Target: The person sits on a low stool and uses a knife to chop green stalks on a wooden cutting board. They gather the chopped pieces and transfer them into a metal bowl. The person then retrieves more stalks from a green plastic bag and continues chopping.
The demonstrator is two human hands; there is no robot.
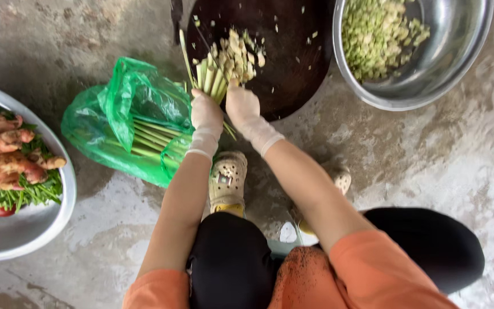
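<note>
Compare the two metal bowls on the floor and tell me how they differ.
The bowl at upper right holds chopped pale green pieces; the bowl at left holds ginger roots, leafy greens and something red.
The bowl at upper right sits beside the dark round chopping board; the bowl at left lies beyond the green plastic bag, away from the board.
Both are shiny metal, stand on the concrete floor and are cut off by the frame.

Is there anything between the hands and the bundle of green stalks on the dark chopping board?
Nothing visible. The left hand is already wrapped around the bundle of stalks, and the right hand sits right beside it at the edge of the chopping board. Only chopped pieces lie past the stalk ends.
</note>
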